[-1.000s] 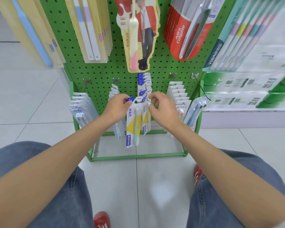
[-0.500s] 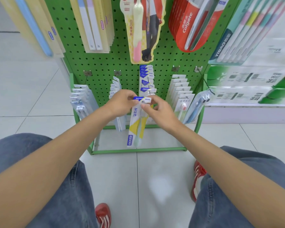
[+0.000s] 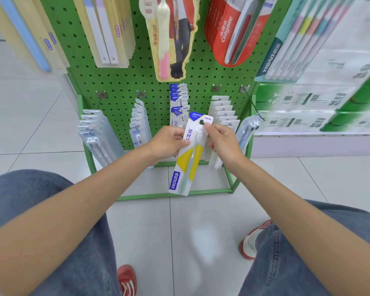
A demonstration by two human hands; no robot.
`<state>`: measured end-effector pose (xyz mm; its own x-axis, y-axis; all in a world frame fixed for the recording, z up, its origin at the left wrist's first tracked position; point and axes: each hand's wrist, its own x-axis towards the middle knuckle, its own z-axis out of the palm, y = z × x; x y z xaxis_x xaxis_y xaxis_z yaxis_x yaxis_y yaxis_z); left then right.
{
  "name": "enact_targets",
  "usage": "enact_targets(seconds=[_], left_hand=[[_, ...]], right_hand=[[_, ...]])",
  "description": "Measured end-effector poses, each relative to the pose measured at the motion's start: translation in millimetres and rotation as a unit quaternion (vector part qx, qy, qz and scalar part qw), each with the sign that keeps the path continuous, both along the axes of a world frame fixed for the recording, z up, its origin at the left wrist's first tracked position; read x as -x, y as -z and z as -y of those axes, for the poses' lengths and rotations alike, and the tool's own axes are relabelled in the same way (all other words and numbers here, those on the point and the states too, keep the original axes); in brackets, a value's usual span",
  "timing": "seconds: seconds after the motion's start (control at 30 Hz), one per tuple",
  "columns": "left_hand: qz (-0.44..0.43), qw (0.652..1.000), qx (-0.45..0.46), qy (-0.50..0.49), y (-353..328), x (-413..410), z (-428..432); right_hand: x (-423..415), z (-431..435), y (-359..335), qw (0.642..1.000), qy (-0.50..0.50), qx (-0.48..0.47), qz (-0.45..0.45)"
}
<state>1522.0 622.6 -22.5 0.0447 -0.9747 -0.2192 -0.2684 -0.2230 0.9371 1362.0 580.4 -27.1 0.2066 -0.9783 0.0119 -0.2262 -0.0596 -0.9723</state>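
Your left hand and right hand each pinching the white, yellow and blue carded toothbrush pack, tilted, near the green pegboard rack, matching packs hanging behind

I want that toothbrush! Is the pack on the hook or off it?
Off. The left hand and right hand hold the pack in front of the rack; its hang hole is empty.

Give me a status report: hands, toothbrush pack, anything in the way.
Left hand grips yellow-and-white carded toothbrush pack; right hand pinches its top corner. Pack tilted, before green pegboard rack. Nothing blocking.
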Motion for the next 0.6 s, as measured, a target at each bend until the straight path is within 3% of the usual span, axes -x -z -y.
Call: enact_targets(seconds=[0.23,0.6], left_hand=[[-0.086,0.993,0.006,-0.075,-1,15,7],[-0.088,0.991,0.032,-0.098,-2,16,13]], right_hand=[[23,-12,24,0.994,-0.085,-0.057,-0.040],[43,-33,59,0.955,-0.212,-0.171,-0.121]])
